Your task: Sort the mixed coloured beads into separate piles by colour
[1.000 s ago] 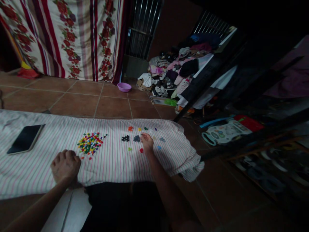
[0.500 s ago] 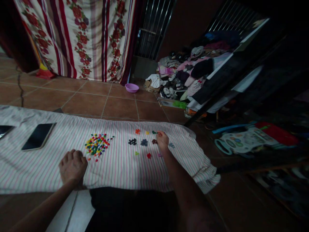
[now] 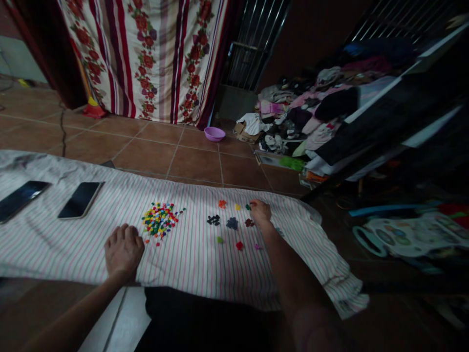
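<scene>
My left hand point(image 3: 123, 252) rests as a closed fist on a striped white-and-pink cloth point(image 3: 205, 274), just left of a heap of tiny multicoloured beads point(image 3: 159, 220). My right hand point(image 3: 260, 211) lies farther right, its fingers bunched beside a small green bead group point(image 3: 248, 207) and a maroon group point(image 3: 249, 222). Anything between those fingers is hidden. Small separate groups lie between the hands, including dark navy point(image 3: 213, 220), blue point(image 3: 231, 223), orange point(image 3: 222, 204) and red point(image 3: 239, 245). Two smartphones point(image 3: 79, 199) point(image 3: 20, 200) lie face up at the cloth's left end.
The cloth lies on brown floor tiles point(image 3: 194, 164). Behind it stand a purple plastic basin point(image 3: 214, 133) and a heap of clothes point(image 3: 304, 115). A toy panel point(image 3: 410, 237) sits to the right. A floral curtain point(image 3: 146, 58) hangs at the back.
The whole view has swung, so the scene sits farther right and a second phone has come in at left. My right hand has moved right, away from the bead heap, uncovering the maroon group.
</scene>
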`<state>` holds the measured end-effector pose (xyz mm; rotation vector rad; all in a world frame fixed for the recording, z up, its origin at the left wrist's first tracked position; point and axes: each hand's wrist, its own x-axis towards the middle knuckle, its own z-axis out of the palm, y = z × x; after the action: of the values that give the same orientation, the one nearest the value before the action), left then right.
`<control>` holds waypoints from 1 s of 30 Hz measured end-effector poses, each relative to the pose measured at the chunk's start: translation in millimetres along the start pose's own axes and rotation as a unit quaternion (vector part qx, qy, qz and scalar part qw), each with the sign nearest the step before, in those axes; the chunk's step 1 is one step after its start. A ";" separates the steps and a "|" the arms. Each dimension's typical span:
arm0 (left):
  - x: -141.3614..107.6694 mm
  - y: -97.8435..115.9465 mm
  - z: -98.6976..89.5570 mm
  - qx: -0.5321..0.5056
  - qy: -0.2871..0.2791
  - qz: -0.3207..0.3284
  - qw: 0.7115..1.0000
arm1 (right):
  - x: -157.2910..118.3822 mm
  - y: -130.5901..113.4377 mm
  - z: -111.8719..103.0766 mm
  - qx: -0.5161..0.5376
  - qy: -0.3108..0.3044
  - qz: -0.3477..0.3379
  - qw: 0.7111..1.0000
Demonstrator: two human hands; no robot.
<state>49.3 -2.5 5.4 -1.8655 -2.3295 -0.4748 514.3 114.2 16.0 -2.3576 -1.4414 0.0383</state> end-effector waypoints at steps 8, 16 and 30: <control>0.5 1.9 -1.5 0.001 -0.007 -0.009 1.000 | 5.6 -0.8 1.0 -0.004 -0.020 -0.011 1.000; 0.2 2.4 -1.5 -0.003 0.003 -0.013 1.000 | -2.1 -10.1 -10.4 -0.004 -0.005 -0.012 1.000; 0.2 -2.7 6.7 -0.023 0.015 -0.006 1.000 | -119.3 -151.1 15.6 0.243 -0.027 -0.237 0.940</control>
<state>47.3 -0.7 -1.4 -1.8511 -2.3323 -0.5583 325.3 77.0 31.0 -1.5919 -1.7498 0.2951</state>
